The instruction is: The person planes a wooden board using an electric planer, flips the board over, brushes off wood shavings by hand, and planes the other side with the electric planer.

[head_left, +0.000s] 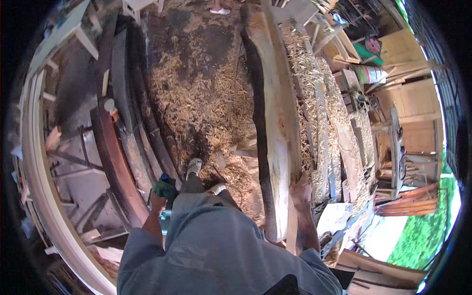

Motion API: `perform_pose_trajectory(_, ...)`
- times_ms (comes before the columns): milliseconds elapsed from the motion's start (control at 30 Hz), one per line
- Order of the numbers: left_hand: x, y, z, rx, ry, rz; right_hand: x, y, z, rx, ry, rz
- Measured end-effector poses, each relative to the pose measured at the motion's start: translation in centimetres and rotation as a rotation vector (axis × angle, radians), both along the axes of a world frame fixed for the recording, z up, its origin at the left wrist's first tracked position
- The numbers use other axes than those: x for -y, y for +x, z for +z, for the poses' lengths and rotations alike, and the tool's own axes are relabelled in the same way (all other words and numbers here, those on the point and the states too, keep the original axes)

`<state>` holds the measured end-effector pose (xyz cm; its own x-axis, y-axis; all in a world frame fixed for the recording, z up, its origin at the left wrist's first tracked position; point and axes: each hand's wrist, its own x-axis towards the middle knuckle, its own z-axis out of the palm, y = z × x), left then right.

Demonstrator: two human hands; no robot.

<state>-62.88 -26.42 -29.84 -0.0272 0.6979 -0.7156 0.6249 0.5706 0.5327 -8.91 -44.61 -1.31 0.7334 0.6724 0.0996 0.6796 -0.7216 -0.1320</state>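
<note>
Down at my left side, my left hand [158,202] is closed around the handle of a dark green power tool [166,188] with a blue knob on top. The exact kind of tool is hard to make out. My right hand [301,191] grips the right edge of a long, pale wooden plank [279,123]. This plank runs away from me and has dark bark along its left edge. A narrow board or strip [292,231] lies along its right side, under my right hand.
Wood shavings [191,93] cover the floor ahead. Dark boards [118,162] lean at left beside a long pale moulding [44,196]. Shaving-covered planks [339,128] lie at right. Another person's foot [220,11] shows at the far end. A white sheet [334,219] lies near my right arm.
</note>
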Motion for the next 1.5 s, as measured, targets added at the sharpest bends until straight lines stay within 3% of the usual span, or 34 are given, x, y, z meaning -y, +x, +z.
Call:
perform_pose_trajectory(33,0.3,-0.6,-1.6,0.007,-0.022,0.024,-0.8,0.0,0.8,0.007,-0.022,0.024)
perform_pose_trajectory(100,1.7,-2.9,-5.0,0.145,0.288,-0.297,-2.1,-0.9,3.3,-0.267,-0.036,-0.148)
perform_pose_trajectory(133,2.9,-3.5,-5.4,0.193,0.381,-0.397,-2.2,-1.5,4.0,-0.263,-0.072,-0.141)
perform_pose_trajectory(200,3.4,-3.1,-3.4,0.114,0.048,0.090,-3.1,-1.9,4.6,-0.244,-0.029,-0.101)
perform_pose_trajectory(233,4.3,-4.0,-5.3,0.116,0.029,0.103,-3.0,-1.5,4.1,-0.240,-0.049,-0.092)
perform_pose_trajectory(300,6.7,-7.3,-11.4,-0.152,0.112,-0.193,-2.0,-0.5,2.3,-0.175,-0.077,-0.106)
perform_pose_trajectory(333,4.2,-3.1,-1.9,-0.133,0.013,0.022,-1.9,-0.2,1.9,-0.169,-0.092,-0.096)
perform_pose_trajectory(433,5.3,-3.9,-4.2,-0.127,-0.052,0.083,-1.4,0.3,0.9,-0.143,-0.065,-0.101)
perform_pose_trajectory(500,6.1,-5.0,-6.9,-0.121,-0.101,0.102,-0.8,0.9,0.2,-0.265,0.081,-0.116)
perform_pose_trajectory(533,5.6,-4.8,-6.1,-0.118,0.014,0.002,-0.4,1.2,-0.2,-0.304,0.128,-0.120)
perform_pose_trajectory(567,4.8,-4.6,-5.1,-0.114,0.131,-0.097,0.0,1.7,-0.5,-0.231,0.024,-0.106)
perform_pose_trajectory(633,2.8,-2.9,-0.6,0.027,-0.031,0.036,0.6,2.3,-0.5,-0.157,-0.084,-0.096)
perform_pose_trajectory(700,2.7,-4.0,-3.3,-0.122,0.105,-0.056,0.8,2.6,-0.6,-0.309,-0.094,-0.185)
perform_pose_trajectory(733,2.0,-3.3,-2.2,-0.199,0.108,-0.077,0.3,2.2,-0.2,-0.307,-0.096,-0.193)
perform_pose_trajectory(833,0.5,-3.6,-4.2,-0.201,0.017,-0.103,-1.7,0.2,1.8,-0.150,-0.159,-0.133)
perform_pose_trajectory(867,0.5,-3.9,-4.5,0.028,0.134,-0.030,-2.1,-0.2,2.3,-0.193,-0.139,-0.167)
perform_pose_trajectory(967,-1.8,-3.0,-2.9,-0.141,0.011,-0.125,-2.1,-1.6,2.5,-0.239,-0.087,-0.209)
perform_pose_trajectory(1033,-1.4,-4.3,-6.6,-0.096,0.064,-0.119,-1.9,-3.0,3.6,-0.250,-0.134,-0.261)
perform_pose_trajectory(1100,-2.1,-4.1,-7.1,-0.031,0.183,-0.099,0.8,-3.1,2.4,-0.214,-0.208,-0.315)
perform_pose_trajectory(1167,-3.1,-3.7,-7.0,0.033,0.259,-0.113,5.8,-3.4,0.1,-0.265,0.094,-0.274)
perform_pose_trajectory(1233,-4.4,-1.5,-2.0,0.018,0.293,-0.036,8.5,-5.8,0.8,-0.264,0.117,-0.276)
perform_pose_trajectory(1300,-2.7,-5.1,-9.5,0.178,0.389,-0.317,10.0,-9.4,1.4,-0.289,0.177,-0.427)
perform_pose_trajectory(1367,-3.3,-4.1,-7.9,-0.028,0.090,-0.071,15.1,-11.1,0.7,-0.136,0.084,-0.375)
perform_pose_trajectory(1433,-3.6,-1.9,-3.2,-0.050,0.115,-0.043,17.8,-12.4,0.6,-0.286,0.074,-0.506)
perform_pose_trajectory(1500,-2.9,-1.4,-1.5,0.082,-0.010,-0.014,19.1,-11.3,1.0,-0.236,0.027,-0.362)
